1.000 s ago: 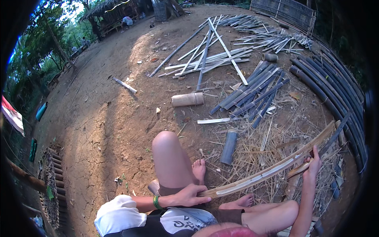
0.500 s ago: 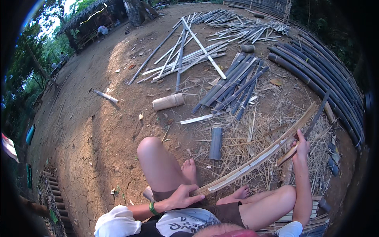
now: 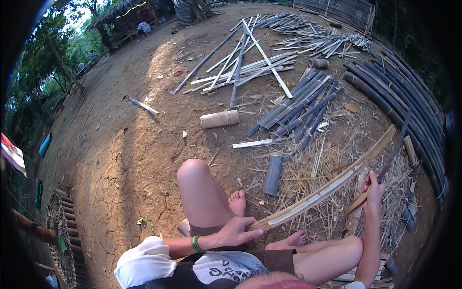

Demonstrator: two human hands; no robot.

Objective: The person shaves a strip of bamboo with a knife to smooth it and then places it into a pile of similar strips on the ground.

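My left hand (image 3: pixel 237 232) is closed around the near end of a long split bamboo piece (image 3: pixel 332 187), just above my lap. The piece slants up to the far right, with its pale hollow inner face showing. At the right, my right hand (image 3: pixel 374 193) grips a machete (image 3: pixel 397 147) with a dark narrow blade. Its wooden handle (image 3: pixel 355 206) sticks out below the fist. The blade points away from me, beside the bamboo's far part; whether it touches the bamboo I cannot tell.
Straw-like shavings (image 3: pixel 308 168) cover the ground ahead. Beyond lie dark bamboo lengths (image 3: pixel 293 106), pale split strips (image 3: pixel 250 72) and a short bamboo log (image 3: pixel 219 119). A dark bamboo section (image 3: pixel 273 174) lies by my foot. Long dark poles (image 3: pixel 399 96) are stacked at the right.
The whole view has shifted slightly, so the ground things sit further right. My right hand with the machete has drawn a little toward me, away from the bamboo piece. My left hand keeps its hold.
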